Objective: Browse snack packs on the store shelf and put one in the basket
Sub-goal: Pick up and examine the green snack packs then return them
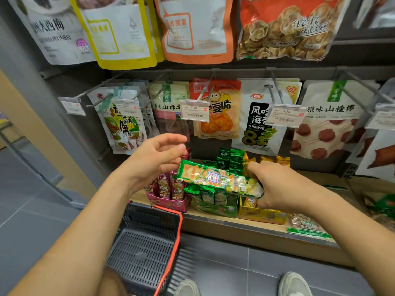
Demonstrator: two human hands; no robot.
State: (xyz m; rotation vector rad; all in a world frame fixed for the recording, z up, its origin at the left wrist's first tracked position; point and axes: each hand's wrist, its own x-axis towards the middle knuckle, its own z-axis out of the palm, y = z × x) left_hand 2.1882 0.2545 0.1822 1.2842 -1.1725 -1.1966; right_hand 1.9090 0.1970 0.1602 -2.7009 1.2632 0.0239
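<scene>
Basket (147,218): on the floor at lower left, below the front edge of the shelf (235,230). Red handle (179,227) along its right side.

Left hand (158,154): grip wide, fingers loosely curved, holding nothing. Poised just above and to the left of the pack's left end. Cannot tell whether the thumb touches the wrapper.

Snack pack (218,178): green, long and flat. Off the shelf and held in the air over the pink display box (168,201) and the green display box (215,207). Long axis close to level, running left to right. Left end slightly higher, pointing toward the left hand. Printed face turned up toward the camera.

Right hand (275,189): grip closed on the pack's right end, pinching it between fingers and thumb. Sole confirmed support of the pack. Positioned above the yellow display box (260,214).

Governing relation, as judged: basket down and to the left of the grip, beyond the pack's free left end. Left hand nearer the basket, right hand farther.

Probable step: inspection of the pack, placement not yet done.

For placement, either take the free end with the left hand or swing the right hand down and left. Lead with the left end, tilt the long axis downward, and keep clear of the red handle.
</scene>
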